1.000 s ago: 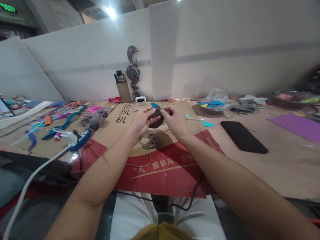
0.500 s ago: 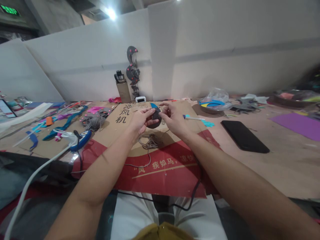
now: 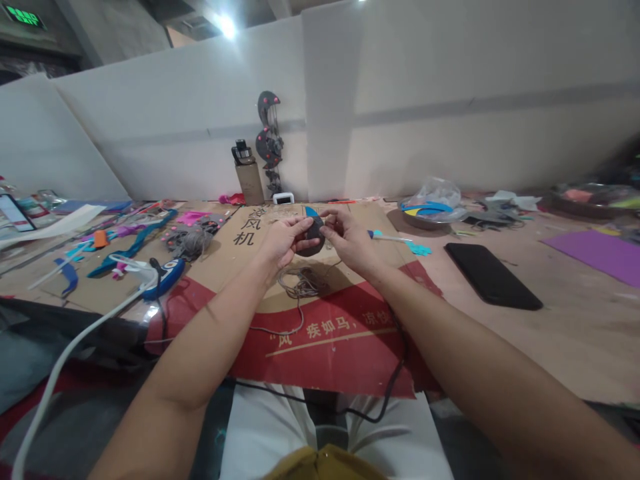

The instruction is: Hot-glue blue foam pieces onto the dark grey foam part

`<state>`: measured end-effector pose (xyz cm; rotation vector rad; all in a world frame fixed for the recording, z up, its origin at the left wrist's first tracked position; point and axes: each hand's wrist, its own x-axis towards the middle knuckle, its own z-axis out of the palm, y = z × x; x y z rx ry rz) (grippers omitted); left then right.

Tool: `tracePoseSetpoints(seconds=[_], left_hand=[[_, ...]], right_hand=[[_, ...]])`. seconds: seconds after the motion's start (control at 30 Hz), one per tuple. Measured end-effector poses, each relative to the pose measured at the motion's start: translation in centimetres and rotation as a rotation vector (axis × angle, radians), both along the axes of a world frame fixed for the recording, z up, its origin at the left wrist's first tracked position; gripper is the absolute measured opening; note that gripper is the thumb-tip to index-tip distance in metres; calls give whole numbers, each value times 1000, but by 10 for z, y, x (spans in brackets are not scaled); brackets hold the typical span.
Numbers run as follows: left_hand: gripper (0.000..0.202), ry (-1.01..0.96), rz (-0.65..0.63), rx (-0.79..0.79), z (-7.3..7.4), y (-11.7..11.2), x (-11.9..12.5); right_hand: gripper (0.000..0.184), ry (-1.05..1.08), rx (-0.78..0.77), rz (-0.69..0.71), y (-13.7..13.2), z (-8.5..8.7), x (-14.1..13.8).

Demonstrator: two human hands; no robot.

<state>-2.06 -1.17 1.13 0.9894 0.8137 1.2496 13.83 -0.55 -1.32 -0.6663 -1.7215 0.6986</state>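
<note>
My left hand [image 3: 281, 241] and my right hand [image 3: 347, 238] meet above a flattened cardboard box [image 3: 325, 320]. Between them they pinch a small dark grey crescent-shaped foam piece [image 3: 314, 235] with a blue tip. Both hands have their fingers closed on it. A tangle of grey string [image 3: 301, 285] lies on the cardboard just below the hands, with a strand trailing toward me.
A black phone [image 3: 493, 285] lies to the right, a purple sheet [image 3: 595, 247] farther right. A bowl with a plastic bag [image 3: 430, 208], a brown bottle [image 3: 249, 175] and a dark crescent ornament [image 3: 269, 143] stand at the back. Coloured foam scraps [image 3: 130, 240] and a glue gun [image 3: 167, 275] lie left.
My right hand's fingers have shifted slightly on the foam piece. The view has drifted a little; otherwise the hands stay in place.
</note>
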Motion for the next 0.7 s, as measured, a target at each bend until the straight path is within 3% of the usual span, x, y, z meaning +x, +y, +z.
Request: tracePoseSetpoints(seconds=[0.7], left_hand=[[6, 33, 45, -17, 1, -3, 5]], right_hand=[[17, -1, -22, -52, -1, -1, -2]])
